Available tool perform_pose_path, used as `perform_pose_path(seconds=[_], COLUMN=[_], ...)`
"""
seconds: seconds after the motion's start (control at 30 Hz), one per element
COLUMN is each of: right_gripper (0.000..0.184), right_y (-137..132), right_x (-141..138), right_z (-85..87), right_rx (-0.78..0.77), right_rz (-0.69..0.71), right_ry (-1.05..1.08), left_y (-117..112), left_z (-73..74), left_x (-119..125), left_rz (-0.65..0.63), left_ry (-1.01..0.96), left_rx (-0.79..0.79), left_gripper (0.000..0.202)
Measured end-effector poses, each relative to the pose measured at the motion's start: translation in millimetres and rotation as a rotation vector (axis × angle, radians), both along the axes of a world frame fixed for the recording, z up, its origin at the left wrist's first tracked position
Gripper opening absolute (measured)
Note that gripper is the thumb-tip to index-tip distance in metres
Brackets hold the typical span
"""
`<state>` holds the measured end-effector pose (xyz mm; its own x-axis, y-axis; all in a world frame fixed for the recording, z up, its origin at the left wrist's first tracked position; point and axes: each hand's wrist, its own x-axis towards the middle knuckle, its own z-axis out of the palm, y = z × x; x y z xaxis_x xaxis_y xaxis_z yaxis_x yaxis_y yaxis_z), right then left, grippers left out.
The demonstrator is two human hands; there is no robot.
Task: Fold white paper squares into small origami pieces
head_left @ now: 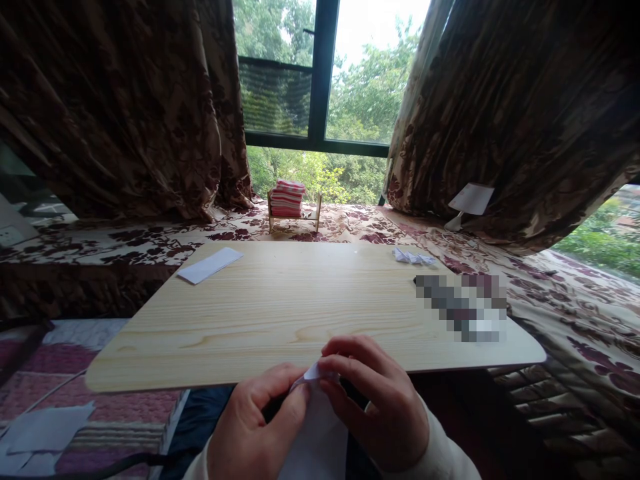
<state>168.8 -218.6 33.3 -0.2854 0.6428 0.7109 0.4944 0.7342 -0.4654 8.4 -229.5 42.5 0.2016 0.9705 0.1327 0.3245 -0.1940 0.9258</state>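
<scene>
Both my hands hold one white sheet of paper (317,433) in front of the table's near edge. Its top end is bent over in a small fold. My left hand (263,417) pinches the left side of that fold between thumb and fingers. On the other side, my right hand (375,400) grips the folded end with thumb and fingertips. The lower part of the sheet hangs down between my hands and runs out of view. A stack of white paper strips (210,265) lies at the table's far left. Several small folded paper pieces (413,257) sit in a row at the far right.
The pale wooden table (280,300) has rounded near corners. A blurred-out patch (460,307) covers items at its right. Behind stand a small rack (319,217) with striped cloths (289,199) and a white lamp (471,199). Loose paper (50,427) lies at lower left.
</scene>
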Motion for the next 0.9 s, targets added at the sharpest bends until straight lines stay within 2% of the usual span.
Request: perform_pose_path(seconds=[0.27, 0.5, 0.73, 0.9], right_gripper=[0.014, 0.018, 0.02, 0.017], right_y=[0.2, -0.3, 0.5, 1.9], right_x=[-2.5, 2.1, 0.4, -0.1], right_z=[2.4, -3.7, 2.6, 5.4], right_rx=[0.002, -0.046, 0.03, 0.044], right_rz=[-0.004, -0.054, -0.044, -0.037], right_ry=[0.015, 0.055, -0.052, -0.098], left_y=[1.4, 0.6, 0.0, 2.0], left_z=[-1.6, 0.4, 3.0, -2.4], left_x=[-0.3, -0.5, 0.8, 0.7], left_rz=[-0.01, 0.008, 0.035, 0.044], left_ry=[0.024, -0.071, -0.071, -0.001], left_rx=[-0.016, 0.016, 0.013, 0.101], left_gripper=[0.026, 0.021, 0.022, 0.017])
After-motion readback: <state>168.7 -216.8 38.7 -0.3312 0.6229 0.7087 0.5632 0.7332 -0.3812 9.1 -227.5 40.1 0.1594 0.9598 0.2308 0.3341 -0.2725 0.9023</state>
